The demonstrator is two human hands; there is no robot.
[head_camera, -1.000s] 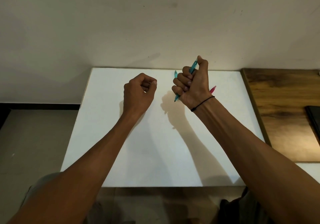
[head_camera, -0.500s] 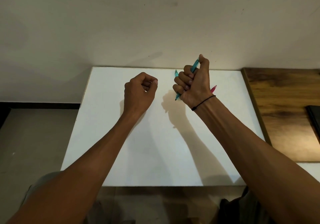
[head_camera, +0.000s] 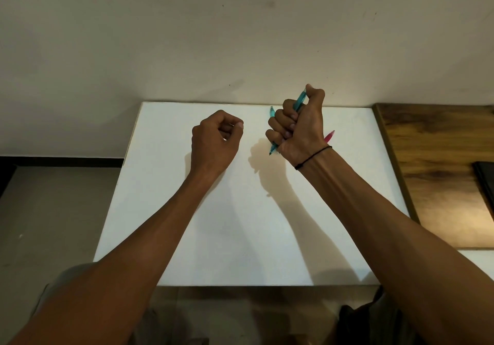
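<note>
right hand fisted round teal pen, pink pen | left hand curled, empty | risk: pink pen slips onto worktop

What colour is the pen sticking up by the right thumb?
Teal; the pen shows best in the head view.

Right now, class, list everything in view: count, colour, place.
teal pen: one, teal, gripped in the right hand
second teal pen: one, teal, end showing past right knuckles
pink pen: one, pink, end showing behind right wrist
table: one, white, against the wall
wooden top: one, brown, right of table
flat object: one, black, on wooden top
wristband: one, black, right wrist
left hand: one, curled, empty, over table
right hand: one, fisted, over table
</note>
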